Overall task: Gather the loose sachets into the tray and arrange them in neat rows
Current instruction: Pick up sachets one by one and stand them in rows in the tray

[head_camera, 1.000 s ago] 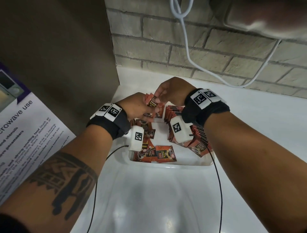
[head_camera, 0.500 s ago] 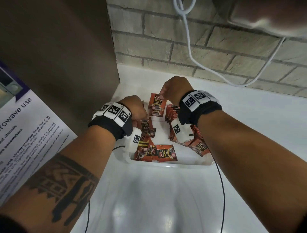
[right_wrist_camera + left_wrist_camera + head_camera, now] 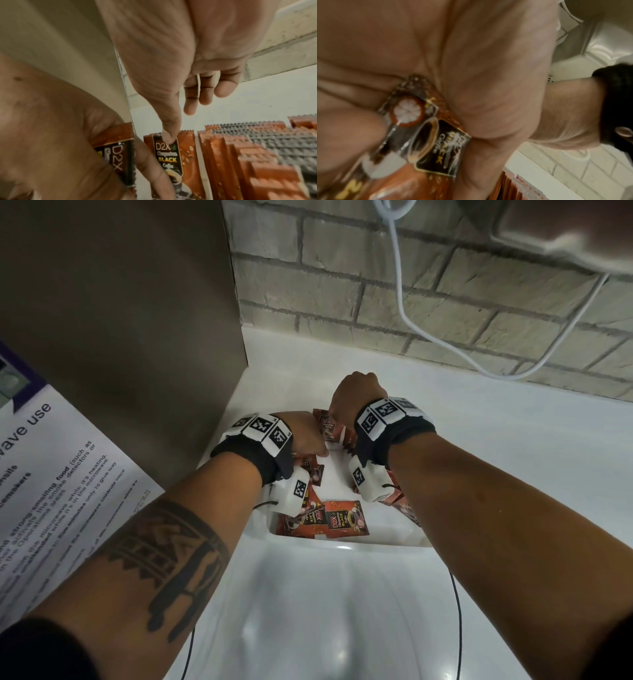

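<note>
Your left hand point(image 3: 436, 67) pinches one sachet point(image 3: 426, 135) between thumb and fingers, low in the centre of the left wrist view; in the head view that hand sits just left of centre, over the tray point(image 3: 376, 544). Your right hand point(image 3: 171, 47) has the thumb tip pressed flat on the top edge of an upright sachet point(image 3: 173, 159) at lower centre of the right wrist view, the other fingers loosely bent and holding nothing.

These sachets look light, thin and flexible, with a glossy film that will likely slip, so pinch them at the crimped, serrated end seals, where the film is stiffer, not on the soft powder-filled middle.

The pressed sachet stands on end, long axis vertical in that frame, printed face toward the camera. To its right the row point(image 3: 240, 155) stands packed edge-on, serrated tops up, filling the lower right. In the head view a few sachets point(image 3: 346, 517) lie flat at the tray's near end, faces up, not yet stood.
</note>
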`<state>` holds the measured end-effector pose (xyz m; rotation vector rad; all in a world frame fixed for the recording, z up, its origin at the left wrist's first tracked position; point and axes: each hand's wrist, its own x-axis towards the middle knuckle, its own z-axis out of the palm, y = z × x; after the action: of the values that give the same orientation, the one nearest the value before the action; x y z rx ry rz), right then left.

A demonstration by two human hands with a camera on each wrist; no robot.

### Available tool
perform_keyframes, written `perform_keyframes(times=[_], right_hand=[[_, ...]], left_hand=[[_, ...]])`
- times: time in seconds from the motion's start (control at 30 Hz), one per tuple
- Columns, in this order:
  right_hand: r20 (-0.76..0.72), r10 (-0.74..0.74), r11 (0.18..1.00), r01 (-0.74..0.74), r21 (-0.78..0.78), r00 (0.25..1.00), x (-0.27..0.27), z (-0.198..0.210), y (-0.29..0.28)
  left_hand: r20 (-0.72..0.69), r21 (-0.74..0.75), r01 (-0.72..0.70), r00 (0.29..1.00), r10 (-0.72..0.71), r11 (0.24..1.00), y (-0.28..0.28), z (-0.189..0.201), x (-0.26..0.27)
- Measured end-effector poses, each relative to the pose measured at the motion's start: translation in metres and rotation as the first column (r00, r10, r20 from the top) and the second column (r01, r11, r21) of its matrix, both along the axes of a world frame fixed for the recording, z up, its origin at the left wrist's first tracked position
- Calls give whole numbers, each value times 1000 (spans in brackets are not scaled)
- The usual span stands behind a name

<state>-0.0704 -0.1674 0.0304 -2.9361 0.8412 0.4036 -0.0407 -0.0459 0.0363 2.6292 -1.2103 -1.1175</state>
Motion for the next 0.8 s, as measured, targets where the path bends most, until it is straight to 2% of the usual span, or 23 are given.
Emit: perform_keyframes(times=[0.23,0.43,0.5,0.6,0.67,0.73,0.8], right_hand=[[67,-27,995,21,93,997,-2,1,1],[172,-63,988,37,151,983,-11,16,1],[187,-63,983,29,182,980,-17,25,2],[189,-25,967,-24,255,982,-29,40,5],[169,19,943,-74,325,985,-39,48,8],[179,-4,896,-76,437,984,-48,53,9],[212,-40,853,-77,515,976,-54,53,9]], left_hand=[[-11,13,-5,1000,6,1000,-2,-6,1],[-120,-24,-108,987,104,994,3,3,-3],[-185,-35,-185,967,176,982,5,4,-4],[-310,-74,-341,901,303,937,11,8,-4],[-440,-132,-444,827,349,886,17,11,-1],[-630,-182,-538,706,322,823,24,14,1],[-756,-224,-587,608,241,778,31,17,2]])
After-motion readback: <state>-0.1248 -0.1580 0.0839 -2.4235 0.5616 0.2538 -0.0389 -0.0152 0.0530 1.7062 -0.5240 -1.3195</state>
